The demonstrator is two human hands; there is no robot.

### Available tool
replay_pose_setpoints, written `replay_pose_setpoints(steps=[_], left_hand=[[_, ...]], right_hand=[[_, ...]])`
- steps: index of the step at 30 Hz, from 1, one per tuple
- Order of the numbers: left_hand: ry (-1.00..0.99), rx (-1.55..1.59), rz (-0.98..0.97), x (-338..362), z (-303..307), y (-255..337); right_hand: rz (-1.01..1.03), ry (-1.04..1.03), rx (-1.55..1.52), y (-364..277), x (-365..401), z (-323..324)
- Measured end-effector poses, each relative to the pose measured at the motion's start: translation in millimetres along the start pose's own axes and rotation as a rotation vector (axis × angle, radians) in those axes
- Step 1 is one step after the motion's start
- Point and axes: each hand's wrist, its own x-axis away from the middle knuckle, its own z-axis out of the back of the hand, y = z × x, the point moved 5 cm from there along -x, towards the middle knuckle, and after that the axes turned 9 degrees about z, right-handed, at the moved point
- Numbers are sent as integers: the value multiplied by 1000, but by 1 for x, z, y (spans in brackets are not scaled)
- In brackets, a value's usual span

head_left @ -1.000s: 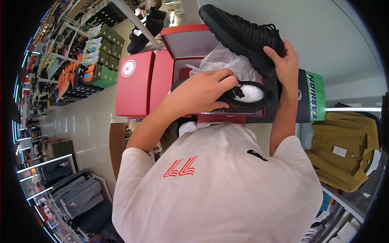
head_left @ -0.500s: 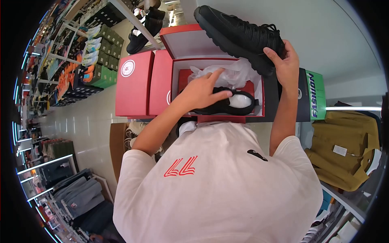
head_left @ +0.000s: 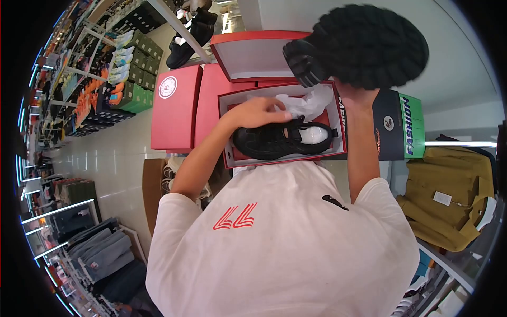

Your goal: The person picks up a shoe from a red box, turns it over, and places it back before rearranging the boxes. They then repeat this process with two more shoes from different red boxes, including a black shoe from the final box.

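My right hand (head_left: pixel 361 97) grips a black shoe (head_left: pixel 372 47) from below, its chunky tread facing me and most of the fingers hidden behind it. My left hand (head_left: pixel 257 112) is over the open red shoebox (head_left: pixel 285 161), fingers half bent and thumb a little apart. Its fingertips are right by the laces of a second black shoe (head_left: pixel 264 141), which lies on its side in the box. White stuffing (head_left: pixel 315 134) fills that shoe's opening. Crumpled white tissue paper (head_left: pixel 309 104) sits in the far part of the box.
The box's lid (head_left: pixel 259 55) stands raised behind it. Closed red boxes (head_left: pixel 174 108) stand at the left; a black box (head_left: pixel 390 142) and a green box (head_left: pixel 413 127) are at the right. An olive garment (head_left: pixel 449 185) hangs farther right.
The held shoe has moved right and turned so its sole faces me. The shoebox has come nearer and tilted slightly. My left hand has drawn back a little, its fingers less spread.
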Motion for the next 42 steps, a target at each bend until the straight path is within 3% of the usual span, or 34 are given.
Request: replay_pose_setpoints(steps=[1,2,3,4,5,9,10,11,12,13,14,16,17,18,20,21,22,24,26,28,29,31,33,34,36,37,38,40,42], left_hand=[[33,236,-25,-1,11,-6],[66,473,-50,0,21,-12],[67,475,-48,3,29,-14],[-4,770,-44,6,35,-19],[-78,1066,-42,10,39,-17],[-218,1379,-95,41,37,25],[-219,1378,-96,43,31,25],[-65,1193,-62,45,26,20],[86,1007,-26,49,26,16],[37,1155,-38,53,25,17],[43,1157,-35,57,26,18],[182,1179,50,60,29,12],[285,1153,81,63,30,9],[287,1156,79,63,31,7],[387,1271,109,64,35,-14],[421,1363,16,53,32,-51],[422,1363,17,53,30,-55],[584,1176,76,61,32,-57],[516,1254,98,68,25,-37],[450,1326,113,72,24,-26],[366,1351,130,71,21,-25],[287,1382,148,72,12,-36],[164,1223,-38,71,3,-38],[164,1223,-38,73,-4,-43],[359,268,-82,89,-5,-3],[370,68,-33,88,-5,-2],[374,71,-30,88,-15,-7],[352,-491,29,87,-51,-20],[285,-559,94,91,-48,-1]], right_hand=[[25,-246,-48,8,1,-7],[25,-245,-49,13,2,-13],[43,129,35,14,4,-3],[57,500,119,17,10,8],[53,498,120,25,9,6],[-276,-242,-45,79,-4,-34],[-354,-427,-86,85,-2,-41],[-355,-429,-85,82,-8,-36],[-469,-380,103,84,-12,-25],[-582,-329,289,85,-13,-12],[-586,-331,284,83,-13,-12],[-731,-197,442,77,-8,0],[-596,-284,597,65,-8,-14],[-599,-286,598,56,-5,-26],[-749,-92,275,43,5,-33],[-743,-178,481,26,1,-9],[-743,-178,480,21,4,-16],[-764,-450,1066,10,13,-37],[-775,-599,1398,21,21,-33],[-686,-613,1704,28,28,-34],[-686,-611,1705,34,25,-41],[-746,-547,1413,46,21,-58],[-717,-507,1324,49,18,-47],[-683,-459,1238,48,14,-41],[-656,-504,1342,42,7,-33],[-630,-493,1345,40,1,-31],[-601,-482,1348,40,-5,-29],[-572,-506,1367,41,-15,-39],[-544,-683,1523,49,-21,-48]])
